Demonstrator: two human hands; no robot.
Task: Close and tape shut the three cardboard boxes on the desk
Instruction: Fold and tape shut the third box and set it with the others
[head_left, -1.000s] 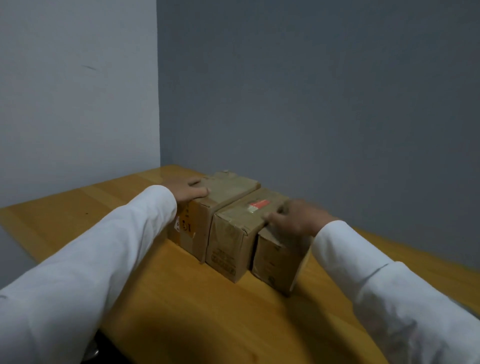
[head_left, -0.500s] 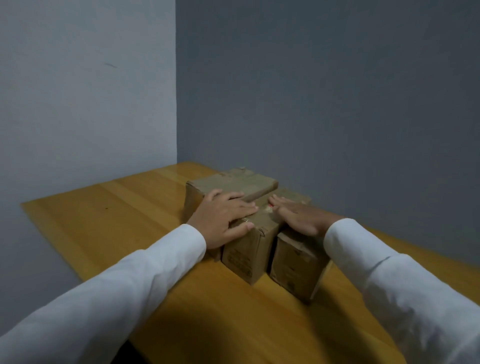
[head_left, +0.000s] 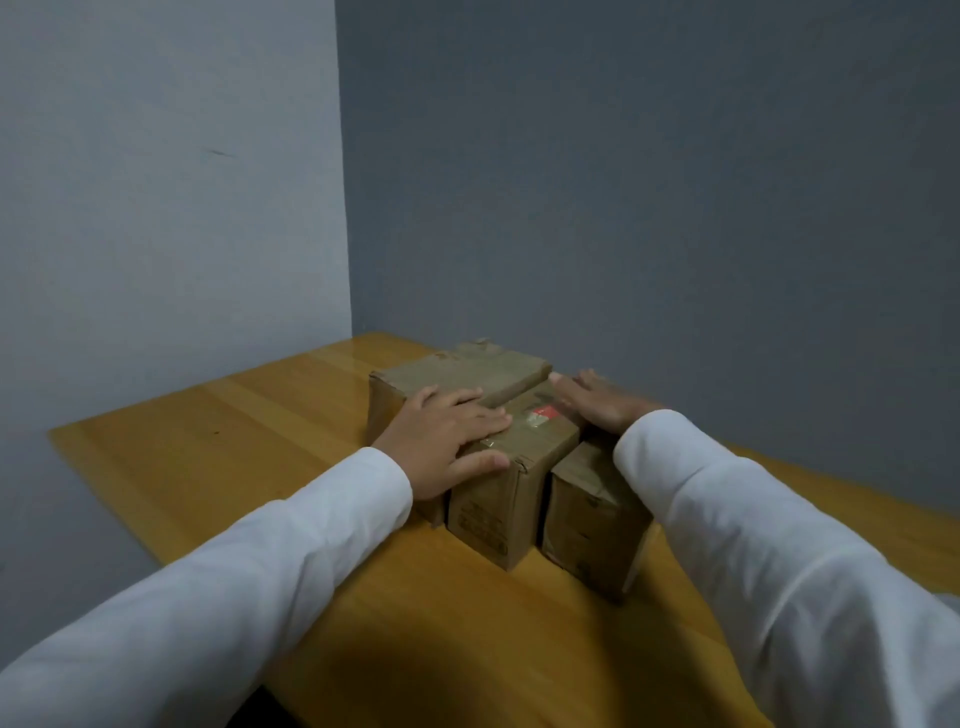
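Note:
Three brown cardboard boxes stand side by side on the wooden desk (head_left: 208, 447), all with their top flaps down. The left box (head_left: 467, 369) is the farthest back. The middle box (head_left: 493, 499) carries a red label on top. The right box (head_left: 587, 525) is partly hidden under my right sleeve. My left hand (head_left: 447, 441) lies flat with straight fingers across the near tops of the left and middle boxes, thumb at the middle box's front edge. My right hand (head_left: 597, 402) rests flat on the far right side of the middle box's top.
The desk sits in a corner, with a pale wall at the left and a grey wall behind the boxes. The desk's left edge (head_left: 104, 493) runs diagonally toward me. Bare wood lies left of the boxes and in front of them.
My left hand moved from the left box's far side onto the near tops of the left and middle boxes. My right hand slid farther back along the middle box's top.

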